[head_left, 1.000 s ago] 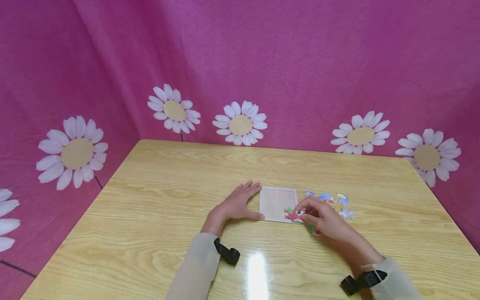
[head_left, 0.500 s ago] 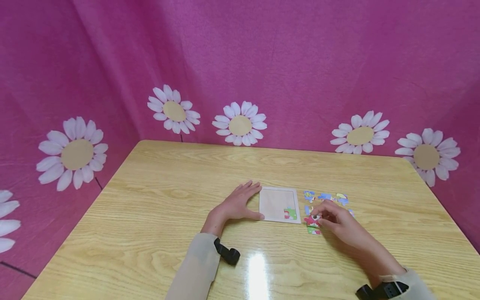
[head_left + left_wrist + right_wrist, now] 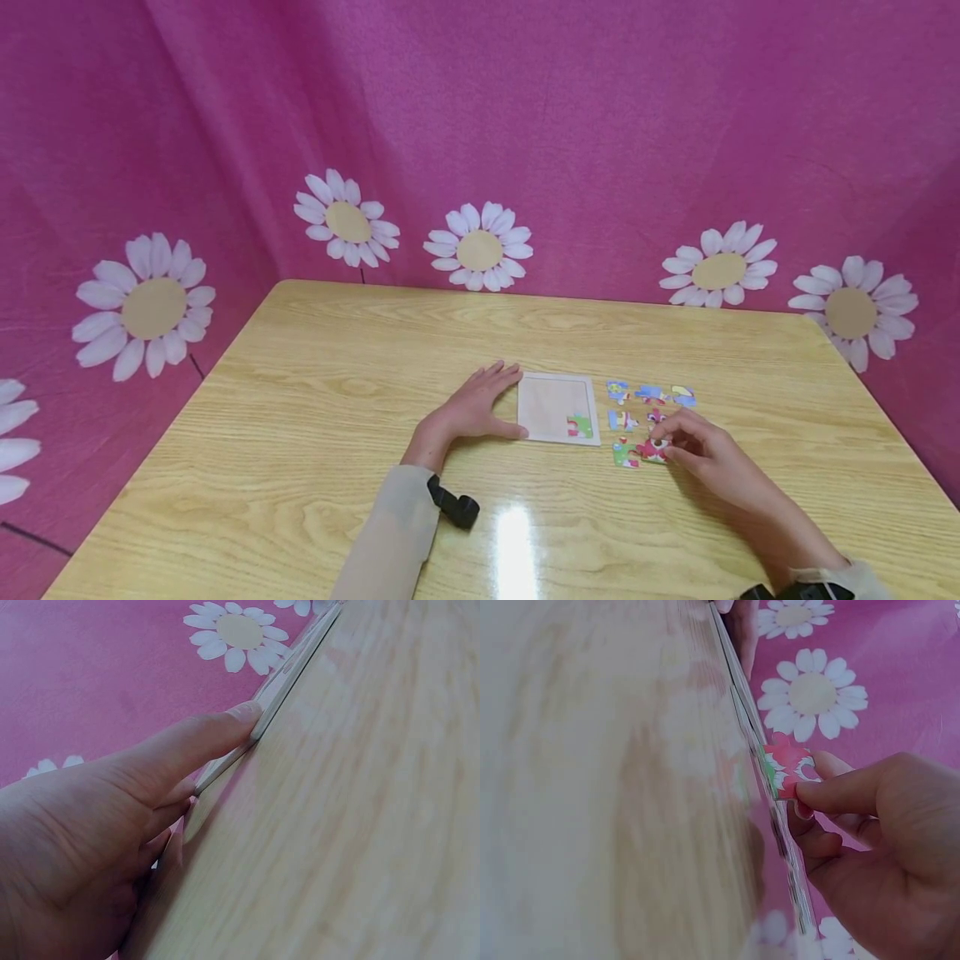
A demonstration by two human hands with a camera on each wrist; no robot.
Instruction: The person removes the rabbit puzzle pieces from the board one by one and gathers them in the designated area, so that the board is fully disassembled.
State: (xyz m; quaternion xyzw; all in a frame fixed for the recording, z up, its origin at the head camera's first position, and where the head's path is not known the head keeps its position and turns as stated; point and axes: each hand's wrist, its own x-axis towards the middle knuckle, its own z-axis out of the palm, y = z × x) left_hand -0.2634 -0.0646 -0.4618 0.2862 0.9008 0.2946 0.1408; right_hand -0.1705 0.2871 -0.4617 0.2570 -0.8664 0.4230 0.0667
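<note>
A square wooden puzzle board (image 3: 547,404) lies on the table, a green and red puzzle piece (image 3: 581,427) sitting in its near right corner. My left hand (image 3: 472,406) rests along the board's left edge, thumb and fingers extended and spread. In the left wrist view the thumb (image 3: 244,714) presses on that edge. Between thumb and fingertips, my right hand (image 3: 716,458) pinches a red puzzle piece (image 3: 784,766) with white and green on it, close over the table among the loose pieces. The right fingers partly cover this piece in the head view.
Right of the board, several loose puzzle pieces (image 3: 652,394) lie in rough rows, with a green piece (image 3: 626,454) nearest the front. Under everything is a light wooden table (image 3: 360,367). A pink curtain (image 3: 600,125) with daisies hangs behind it.
My right hand has carried the red piece from over the board's near right corner rightward to the loose pieces, uncovering that corner. My left hand stays at the board's left edge.
</note>
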